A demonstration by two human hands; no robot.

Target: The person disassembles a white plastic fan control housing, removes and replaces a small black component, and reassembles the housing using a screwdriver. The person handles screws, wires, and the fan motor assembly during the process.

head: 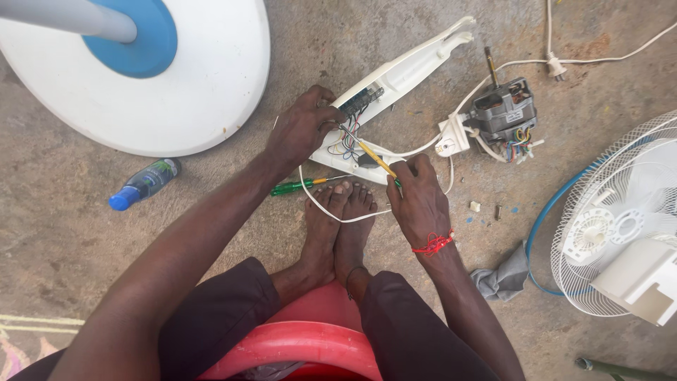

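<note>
Two bare hands at an opened white fan housing [395, 77] on concrete | left hand [300, 130] grips housing by exposed wires [347, 135] | right hand [417, 197] pinches yellow screwdriver [374, 159], tip among wires | motor [502, 113] already out, lying beside; grille [613, 219] off, well apart | reassembly not begun

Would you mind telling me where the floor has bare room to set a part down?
Bare floor lies left of the left arm, below the bottle and round base, and top right between motor and fan guard. It is crowded around the housing, both hands, the feet and the wires.
</note>
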